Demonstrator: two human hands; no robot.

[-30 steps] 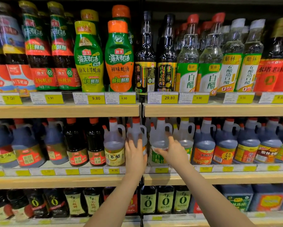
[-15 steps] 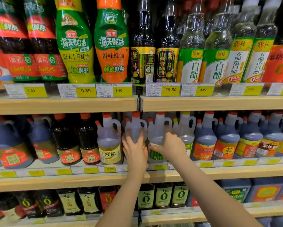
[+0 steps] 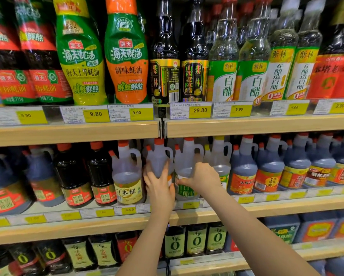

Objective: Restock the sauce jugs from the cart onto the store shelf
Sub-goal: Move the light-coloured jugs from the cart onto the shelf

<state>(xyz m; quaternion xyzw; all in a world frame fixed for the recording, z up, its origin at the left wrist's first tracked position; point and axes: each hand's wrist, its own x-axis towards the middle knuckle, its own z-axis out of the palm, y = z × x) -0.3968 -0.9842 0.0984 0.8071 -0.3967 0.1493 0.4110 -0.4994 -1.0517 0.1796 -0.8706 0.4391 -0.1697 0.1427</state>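
Head view first, reading from the left: on the middle shelf (image 3: 73,134), a pale wood-look board with a clear plastic strip of yellow price tags (image 3: 95,114) along its front edge, we see squat dark jugs (image 3: 5,184) with loop handles and red labels, then two tall dark bottles (image 3: 87,176) with red caps. Next stands a translucent plastic jug with a yellow label (image 3: 127,176), its narrow neck, orange cap and moulded handle plainly shaped.

Just beside it we have our left hand (image 3: 159,186) wrapped around the belly of a cloudy, smooth-sided jug (image 3: 159,156), fingers curled upward on its front and the palm low on its body. The jug stands upright on the middle shelf, between the yellow-labelled one and its right neighbour.

Our right hand (image 3: 203,178) grips that neighbour, a jug with a green label (image 3: 187,156), the thumb across its front and the fingers curled around its right side. This one also sits upright on the shelf, touching or nearly touching the jug in our left hand.

Further right we see another pale jug with a yellow cap (image 3: 219,154), then a row of bluish-dark jugs (image 3: 270,164) with orange and red labels. Above, the upper shelf carries glossy squeeze bottles (image 3: 125,56) and slim glass bottles (image 3: 223,56).
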